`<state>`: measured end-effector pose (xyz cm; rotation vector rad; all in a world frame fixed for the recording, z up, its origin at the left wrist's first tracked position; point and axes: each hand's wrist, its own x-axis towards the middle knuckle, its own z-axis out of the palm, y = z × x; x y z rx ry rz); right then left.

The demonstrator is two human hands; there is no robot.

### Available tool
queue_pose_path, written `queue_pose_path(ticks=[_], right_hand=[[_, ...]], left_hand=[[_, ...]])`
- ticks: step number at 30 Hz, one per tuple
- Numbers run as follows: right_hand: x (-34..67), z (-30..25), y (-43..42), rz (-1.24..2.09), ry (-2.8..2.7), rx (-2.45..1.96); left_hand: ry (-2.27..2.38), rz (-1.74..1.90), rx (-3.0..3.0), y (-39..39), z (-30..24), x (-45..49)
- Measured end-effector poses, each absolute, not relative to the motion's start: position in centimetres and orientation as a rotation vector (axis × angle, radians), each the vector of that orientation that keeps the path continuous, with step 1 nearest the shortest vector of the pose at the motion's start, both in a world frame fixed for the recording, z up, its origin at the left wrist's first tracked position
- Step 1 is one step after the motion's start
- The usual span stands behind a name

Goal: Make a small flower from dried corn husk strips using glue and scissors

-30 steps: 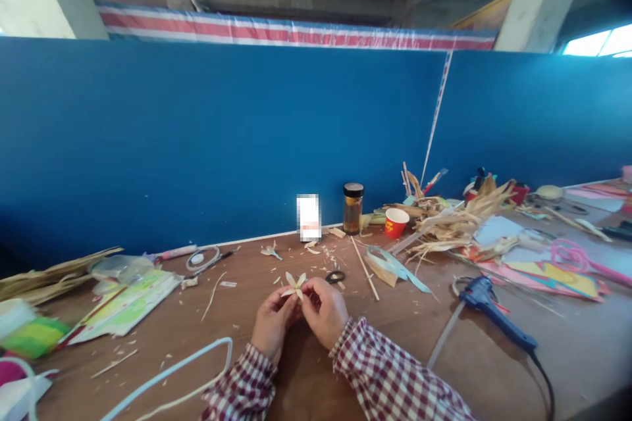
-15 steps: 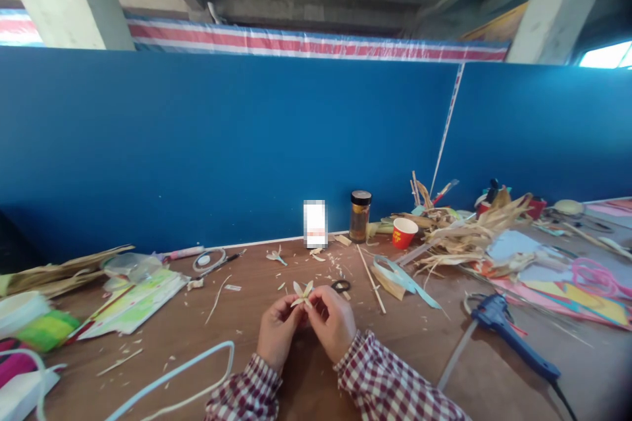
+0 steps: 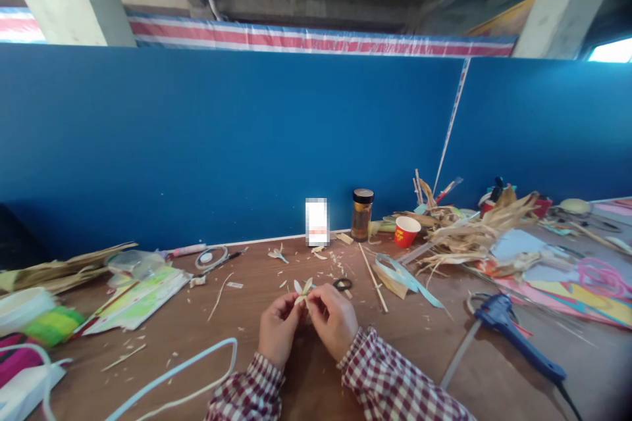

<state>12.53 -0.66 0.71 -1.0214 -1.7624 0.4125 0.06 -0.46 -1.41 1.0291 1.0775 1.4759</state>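
Both my hands meet above the brown table (image 3: 405, 348), pinching a small pale straw flower (image 3: 302, 289) between their fingertips. My left hand (image 3: 278, 331) grips it from the left with fingers curled. From the right, my right hand (image 3: 334, 320) closes on its base. The petals stick up above my fingers. Red-and-white checked sleeves cover both wrists. A black ring-shaped scissor handle (image 3: 342, 284) lies just beyond my right hand.
A blue glue gun (image 3: 513, 335) lies at the right. Dried husks (image 3: 469, 230), a red paper cup (image 3: 407, 231) and a brown jar (image 3: 362, 214) stand toward the back by the blue partition. Coloured papers (image 3: 133, 296) and a light blue cord (image 3: 172, 371) lie left.
The flower has been turned slightly between my fingers; fewer petals show now. My hands stay together in the same spot. The view shifted a little.
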Motion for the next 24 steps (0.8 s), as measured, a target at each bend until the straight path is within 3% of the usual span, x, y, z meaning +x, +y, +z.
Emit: queue_pose_path(ticks=[9,24], right_hand=[[12.8,2.0,-0.8,0.781,-1.525,-0.902],[12.7,1.5,-0.4,0.726,-1.554,-0.995]], left_hand=[[1.313,1.535,1.24,-0.9,-0.7,0.0],[1.207,1.458,1.32,-1.5,-0.4,0.4]])
